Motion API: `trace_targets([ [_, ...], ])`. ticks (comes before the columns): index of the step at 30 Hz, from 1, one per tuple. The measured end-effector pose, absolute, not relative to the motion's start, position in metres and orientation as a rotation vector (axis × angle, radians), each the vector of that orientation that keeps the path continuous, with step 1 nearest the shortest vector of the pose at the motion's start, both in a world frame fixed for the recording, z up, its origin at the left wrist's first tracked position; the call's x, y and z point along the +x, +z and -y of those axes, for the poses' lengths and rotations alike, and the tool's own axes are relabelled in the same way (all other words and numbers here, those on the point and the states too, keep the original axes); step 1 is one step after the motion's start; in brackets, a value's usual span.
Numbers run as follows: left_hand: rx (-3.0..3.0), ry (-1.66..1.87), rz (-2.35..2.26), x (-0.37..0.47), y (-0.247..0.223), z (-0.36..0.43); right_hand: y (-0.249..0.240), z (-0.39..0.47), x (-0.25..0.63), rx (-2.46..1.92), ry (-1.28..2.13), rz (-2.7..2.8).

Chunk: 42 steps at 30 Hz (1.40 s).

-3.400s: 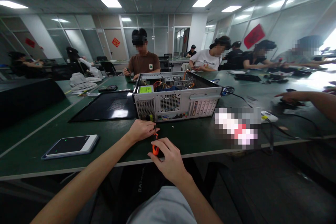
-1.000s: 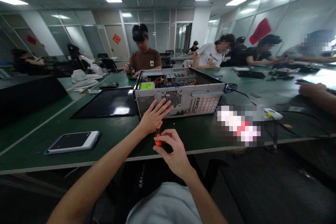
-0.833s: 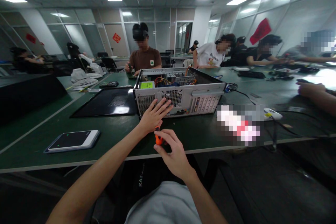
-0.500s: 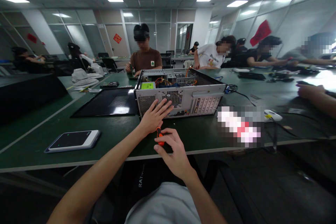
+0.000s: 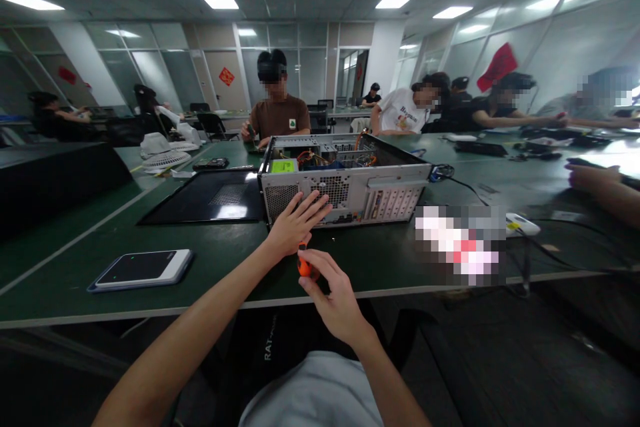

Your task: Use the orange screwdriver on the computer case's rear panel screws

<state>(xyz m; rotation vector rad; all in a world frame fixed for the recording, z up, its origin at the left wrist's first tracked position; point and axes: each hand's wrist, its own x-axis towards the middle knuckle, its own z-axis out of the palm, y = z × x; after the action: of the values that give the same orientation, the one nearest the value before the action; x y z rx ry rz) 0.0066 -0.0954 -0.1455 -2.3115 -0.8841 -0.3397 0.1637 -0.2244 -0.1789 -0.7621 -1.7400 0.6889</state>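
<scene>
A computer case [image 5: 350, 190] lies on its side on the green table, its top open and its rear panel facing me. Inside, cables and a part with a green-yellow label show. My left hand [image 5: 295, 223] is spread against the lower left of the rear panel, fingers stretched out. Just below its thumb, my right hand [image 5: 333, 293] pinches the orange and black handle of a screwdriver [image 5: 304, 265] between thumb and fingers. The screwdriver points toward the case; its tip is hidden behind my left hand.
A black side panel [image 5: 210, 197] lies left of the case. Nearer is a white device with a dark screen [image 5: 143, 268]. To the right are a blurred patch, a white power strip [image 5: 523, 223] and cables. Co-workers sit across the table and at the right.
My right-hand fingers have shifted on the screwdriver handle, from spread apart to closer together. My left hand stays on the rear panel. The view has moved very slightly.
</scene>
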Motion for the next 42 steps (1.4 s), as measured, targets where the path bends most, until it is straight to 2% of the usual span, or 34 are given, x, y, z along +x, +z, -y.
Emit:
trace_targets([
  [4,-2.311,-0.309,0.896,0.007,-0.144,0.097,-0.174,0.226,0.167,-0.738,0.759,1.801],
  [17,-2.306,-0.324,0.892,0.007,-0.144,0.097,-0.180,0.222,0.162,-0.827,0.535,1.783],
  [24,-2.324,-0.324,0.906,0.007,-0.144,0.095,-0.174,0.227,0.165,-0.782,0.660,1.852],
  [30,-2.328,-0.311,0.913,0.008,-0.142,0.098,-0.177,0.227,0.162,-0.855,0.564,1.869],
  [42,-2.334,-0.321,0.909,0.008,-0.143,0.097,-0.190,0.220,0.156,-0.793,0.530,1.590],
])
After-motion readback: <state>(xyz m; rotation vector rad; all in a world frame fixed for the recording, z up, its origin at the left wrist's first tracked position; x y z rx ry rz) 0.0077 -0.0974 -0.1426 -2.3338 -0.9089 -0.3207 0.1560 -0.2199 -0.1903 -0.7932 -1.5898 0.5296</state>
